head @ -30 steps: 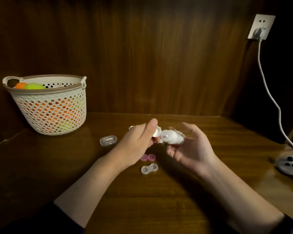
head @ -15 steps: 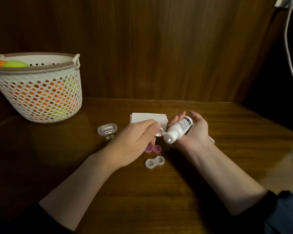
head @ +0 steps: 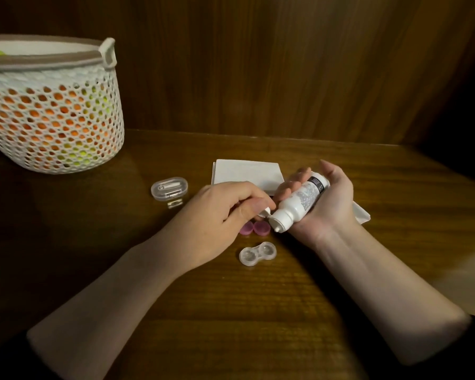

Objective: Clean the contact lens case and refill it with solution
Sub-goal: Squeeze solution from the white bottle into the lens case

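1. Nearest the viewer, two bare forearms reached in from the near edge of a dark wooden table (head: 258, 311).
2. A clear contact lens case (head: 257, 253), both wells uncapped, lay flat on the table between the two wrists, touched by neither hand.
3. Just beyond it sat two pink caps (head: 255, 228), side by side.
4. The left hand (head: 220, 215) hovered over the caps, its thumb and fingers pinching a small white bottle cap (head: 264, 212).
5. The right hand (head: 324, 204) gripped a white solution bottle (head: 296, 205), tilted with its nozzle pointing down and left, close to the left hand's fingertips.
6. Behind the hands lay a folded white tissue (head: 247, 174).
7. Left of it stood a small clear plastic box (head: 169, 188).
8. At the far left corner stood a white perforated basket (head: 52, 111) holding orange and green things.
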The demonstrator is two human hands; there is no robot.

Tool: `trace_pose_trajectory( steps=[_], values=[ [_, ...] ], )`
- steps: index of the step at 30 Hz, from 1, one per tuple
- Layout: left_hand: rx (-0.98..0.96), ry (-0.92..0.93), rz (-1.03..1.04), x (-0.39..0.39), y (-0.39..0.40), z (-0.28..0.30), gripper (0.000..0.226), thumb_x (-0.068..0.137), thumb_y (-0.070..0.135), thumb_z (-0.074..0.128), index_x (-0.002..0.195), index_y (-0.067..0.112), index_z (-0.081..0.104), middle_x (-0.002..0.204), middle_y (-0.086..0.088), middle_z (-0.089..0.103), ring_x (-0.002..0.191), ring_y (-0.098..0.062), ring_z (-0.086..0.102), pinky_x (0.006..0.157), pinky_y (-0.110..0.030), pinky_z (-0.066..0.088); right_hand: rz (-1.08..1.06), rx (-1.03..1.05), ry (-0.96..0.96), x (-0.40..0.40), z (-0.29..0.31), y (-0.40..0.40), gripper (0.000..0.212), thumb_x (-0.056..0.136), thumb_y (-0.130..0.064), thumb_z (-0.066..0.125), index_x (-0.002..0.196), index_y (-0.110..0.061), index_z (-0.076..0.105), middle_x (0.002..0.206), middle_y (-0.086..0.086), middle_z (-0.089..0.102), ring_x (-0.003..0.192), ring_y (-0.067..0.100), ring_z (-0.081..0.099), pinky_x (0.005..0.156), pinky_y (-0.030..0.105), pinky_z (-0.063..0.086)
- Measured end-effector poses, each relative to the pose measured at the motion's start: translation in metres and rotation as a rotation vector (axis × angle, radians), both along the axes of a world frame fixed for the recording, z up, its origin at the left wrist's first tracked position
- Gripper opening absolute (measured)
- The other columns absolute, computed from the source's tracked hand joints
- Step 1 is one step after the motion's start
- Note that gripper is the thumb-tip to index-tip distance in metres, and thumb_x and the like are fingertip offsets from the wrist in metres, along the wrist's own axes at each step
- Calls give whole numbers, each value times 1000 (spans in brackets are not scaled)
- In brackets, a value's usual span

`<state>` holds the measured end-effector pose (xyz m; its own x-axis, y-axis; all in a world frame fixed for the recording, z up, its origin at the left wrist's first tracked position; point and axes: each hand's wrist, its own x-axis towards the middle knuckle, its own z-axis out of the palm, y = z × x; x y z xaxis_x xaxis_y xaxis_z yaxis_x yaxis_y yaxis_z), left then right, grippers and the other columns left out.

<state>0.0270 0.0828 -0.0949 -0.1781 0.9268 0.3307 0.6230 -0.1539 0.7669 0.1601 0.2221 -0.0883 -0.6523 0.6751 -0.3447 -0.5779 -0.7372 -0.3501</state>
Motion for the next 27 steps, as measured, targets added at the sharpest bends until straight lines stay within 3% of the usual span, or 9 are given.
trace_pose_trajectory(
  steps=[10,20,27],
  values=[
    [-16,61,-1,-6,-2,-3,25,103,35,62,119,26,78,94,21,74,88,2,74,72,-12,54,51,175,21,-5,-8,-1,40,93,-45,62,65,-17,59,58,-5,55,43,13,49,42,22,43],
    [-72,94,-6,-8,-9,-3,19,102,38,64,115,39,77,92,23,73,93,6,69,74,-8,49,73,261,-39,-6,-8,-7,42,95,-44,59,63,-17,55,55,-4,49,43,12,44,43,22,41],
    [-136,116,-12,-11,-10,-3,16,103,37,64,107,48,75,92,27,71,90,1,66,66,-12,46,89,303,-68,-5,-6,-9,41,95,-45,58,63,-19,54,56,-4,48,45,12,42,45,22,39]
  ],
)
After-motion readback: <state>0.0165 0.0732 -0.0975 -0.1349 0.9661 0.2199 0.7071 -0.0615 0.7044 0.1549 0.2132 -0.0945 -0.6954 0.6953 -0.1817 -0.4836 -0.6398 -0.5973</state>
